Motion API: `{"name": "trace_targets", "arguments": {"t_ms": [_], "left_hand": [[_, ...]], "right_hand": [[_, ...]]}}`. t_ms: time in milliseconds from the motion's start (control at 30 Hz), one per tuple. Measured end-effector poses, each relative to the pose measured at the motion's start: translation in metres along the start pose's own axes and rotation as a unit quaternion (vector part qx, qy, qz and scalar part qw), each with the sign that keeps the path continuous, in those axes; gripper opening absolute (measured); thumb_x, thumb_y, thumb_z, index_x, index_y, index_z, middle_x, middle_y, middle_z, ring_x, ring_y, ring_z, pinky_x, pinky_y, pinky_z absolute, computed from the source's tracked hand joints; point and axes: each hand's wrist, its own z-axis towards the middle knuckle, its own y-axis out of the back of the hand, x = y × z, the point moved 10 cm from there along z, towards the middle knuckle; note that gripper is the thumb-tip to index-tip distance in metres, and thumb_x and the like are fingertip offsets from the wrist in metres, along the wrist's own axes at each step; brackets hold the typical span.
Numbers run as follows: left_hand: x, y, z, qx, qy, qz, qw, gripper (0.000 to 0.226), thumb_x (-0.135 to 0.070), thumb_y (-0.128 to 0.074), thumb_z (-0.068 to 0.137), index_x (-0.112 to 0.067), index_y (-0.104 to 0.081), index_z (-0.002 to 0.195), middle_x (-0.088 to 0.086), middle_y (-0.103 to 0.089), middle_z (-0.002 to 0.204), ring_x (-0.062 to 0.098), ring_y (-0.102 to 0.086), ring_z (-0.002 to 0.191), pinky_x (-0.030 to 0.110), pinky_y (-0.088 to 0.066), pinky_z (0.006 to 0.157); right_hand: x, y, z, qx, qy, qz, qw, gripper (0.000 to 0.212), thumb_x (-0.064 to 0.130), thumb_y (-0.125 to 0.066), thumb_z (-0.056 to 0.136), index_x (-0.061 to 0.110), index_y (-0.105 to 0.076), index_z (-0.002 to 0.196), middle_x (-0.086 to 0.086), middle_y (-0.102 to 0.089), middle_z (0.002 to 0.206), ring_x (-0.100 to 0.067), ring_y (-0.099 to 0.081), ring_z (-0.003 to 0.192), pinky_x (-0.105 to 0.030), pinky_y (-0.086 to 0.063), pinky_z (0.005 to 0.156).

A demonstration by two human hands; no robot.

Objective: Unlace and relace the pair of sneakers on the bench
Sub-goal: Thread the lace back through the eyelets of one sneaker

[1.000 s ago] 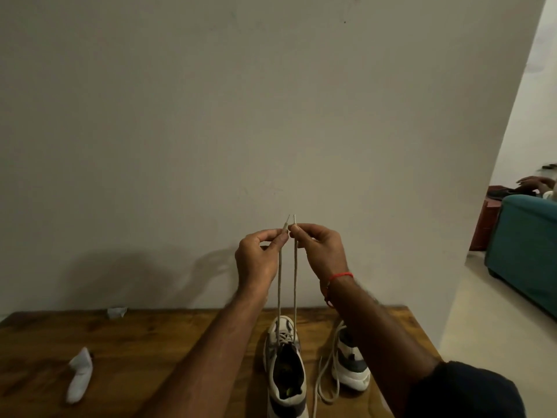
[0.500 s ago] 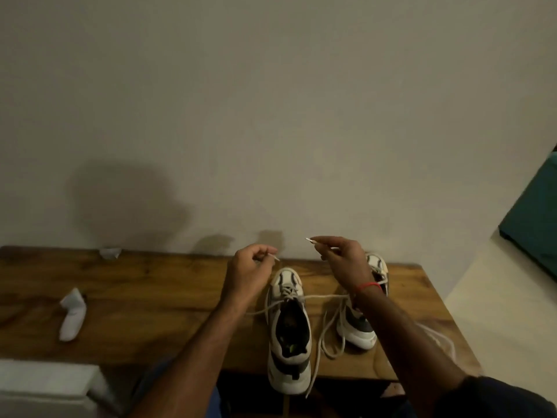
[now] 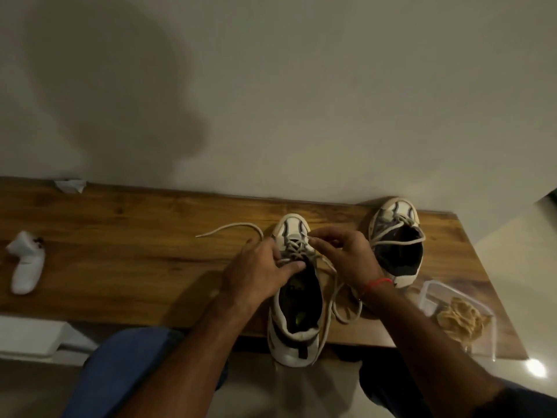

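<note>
1. While both hands work at the laced front of the near white-and-grey sneaker (image 3: 297,297), the step in hand appears to be relacing: crossings already run through its lower eyelets, upper eyelets not yet done.
2. Left hand (image 3: 259,270): fingers curled at the left side of the lacing, thumb laid across the tongue; whether it pinches the pale flat lace (image 3: 232,229) cannot be told.
3. Right hand (image 3: 346,256): fingertips drawn together on the lace at the right-side eyelets, apparently pinching it.
4. Sneaker lies on the brown wooden worktop (image 3: 135,251), heel overhanging the near edge, directly beneath both hands.
5. Second white-and-grey sneaker (image 3: 398,239) sits just right of the right hand, loosely laced.
6. Next move, in my judgement: locate each free lace end and feed it through the next open eyelet, keeping tension even.
</note>
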Motion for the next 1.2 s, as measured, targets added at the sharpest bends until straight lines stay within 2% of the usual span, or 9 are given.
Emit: {"name": "trace_targets", "arguments": {"t_ms": [200, 267, 433, 500, 633, 700, 867, 1033, 1200], "left_hand": [[0.000, -0.008, 0.002, 0.006, -0.010, -0.065, 0.998, 0.010, -0.036, -0.068, 0.095, -0.026, -0.068, 0.094, -0.007, -0.067, 0.089, 0.007, -0.066, 0.075, 0.036, -0.063, 0.069], [0.003, -0.010, 0.003, 0.028, 0.003, -0.117, 0.993, 0.008, -0.028, -0.066, 0.097, -0.022, -0.071, 0.095, -0.004, -0.068, 0.091, 0.011, -0.069, 0.076, 0.038, -0.064, 0.066], [0.013, -0.012, 0.005, 0.061, 0.044, -0.194, 0.978, 0.013, -0.018, -0.059, 0.101, -0.016, -0.072, 0.105, 0.000, -0.065, 0.104, 0.014, -0.067, 0.090, 0.037, -0.065, 0.068], [0.015, -0.013, 0.005, 0.070, 0.051, -0.216, 0.973, 0.013, -0.016, -0.058, 0.101, -0.016, -0.071, 0.105, 0.001, -0.065, 0.107, 0.015, -0.065, 0.094, 0.039, -0.065, 0.070], [0.016, -0.016, 0.005, 0.087, 0.061, -0.252, 0.962, 0.014, -0.015, -0.060, 0.101, -0.015, -0.071, 0.109, 0.003, -0.065, 0.114, 0.019, -0.065, 0.102, 0.041, -0.065, 0.070], [0.016, -0.017, 0.004, 0.092, 0.062, -0.261, 0.959, 0.015, -0.015, -0.060, 0.101, -0.016, -0.071, 0.110, 0.004, -0.065, 0.116, 0.020, -0.065, 0.105, 0.043, -0.065, 0.072], [0.014, -0.018, 0.003, 0.103, 0.052, -0.262, 0.958, 0.014, -0.017, -0.062, 0.100, -0.018, -0.072, 0.110, 0.002, -0.067, 0.115, 0.019, -0.065, 0.105, 0.042, -0.065, 0.071], [0.012, -0.022, 0.001, 0.137, 0.053, -0.290, 0.946, 0.017, -0.021, -0.058, 0.102, -0.018, -0.071, 0.112, 0.005, -0.069, 0.111, 0.019, -0.068, 0.101, 0.042, -0.065, 0.068], [0.018, -0.020, 0.003, 0.084, 0.073, -0.283, 0.953, 0.008, -0.024, -0.066, 0.097, -0.020, -0.071, 0.102, 0.001, -0.070, 0.107, 0.017, -0.070, 0.092, 0.037, -0.064, 0.060]], "right_hand": [[-0.010, -0.025, -0.008, 0.061, -0.017, -0.038, 0.997, 0.004, 0.026, -0.070, 0.090, 0.024, -0.073, 0.093, 0.010, -0.067, 0.096, -0.006, -0.062, 0.093, -0.020, -0.051, 0.074], [-0.009, -0.030, -0.011, 0.075, -0.020, -0.050, 0.996, 0.006, 0.027, -0.069, 0.091, 0.023, -0.071, 0.093, 0.009, -0.062, 0.101, -0.007, -0.059, 0.097, -0.023, -0.052, 0.078], [-0.006, -0.040, -0.014, 0.113, -0.013, -0.086, 0.990, 0.009, 0.026, -0.068, 0.090, 0.018, -0.068, 0.094, 0.004, -0.052, 0.110, -0.006, -0.051, 0.100, -0.014, -0.042, 0.075], [-0.006, -0.045, -0.015, 0.108, -0.004, -0.097, 0.989, 0.007, 0.027, -0.068, 0.090, 0.021, -0.068, 0.093, 0.003, -0.049, 0.110, -0.011, -0.049, 0.105, -0.018, -0.044, 0.083], [-0.008, -0.050, -0.016, 0.098, 0.016, -0.142, 0.985, 0.008, 0.035, -0.067, 0.087, 0.029, -0.067, 0.093, 0.006, -0.046, 0.107, -0.018, -0.042, 0.111, -0.043, -0.048, 0.097], [-0.006, -0.051, -0.017, 0.100, 0.016, -0.149, 0.984, 0.009, 0.036, -0.066, 0.087, 0.030, -0.066, 0.094, 0.006, -0.044, 0.108, -0.018, -0.040, 0.112, -0.048, -0.046, 0.099], [0.000, -0.049, -0.020, 0.090, 0.030, -0.203, 0.975, 0.009, 0.041, -0.063, 0.088, 0.036, -0.062, 0.095, 0.008, -0.041, 0.111, -0.016, -0.037, 0.113, -0.048, -0.041, 0.099], [0.010, -0.047, -0.023, 0.056, 0.063, -0.274, 0.958, 0.022, 0.043, -0.062, 0.090, 0.029, -0.066, 0.106, 0.010, -0.039, 0.113, -0.016, -0.036, 0.116, -0.041, -0.036, 0.098], [0.008, -0.044, -0.021, 0.078, 0.047, -0.188, 0.978, 0.015, 0.042, -0.063, 0.091, 0.034, -0.061, 0.104, 0.009, -0.047, 0.112, -0.013, -0.039, 0.117, -0.050, -0.035, 0.102]]}}
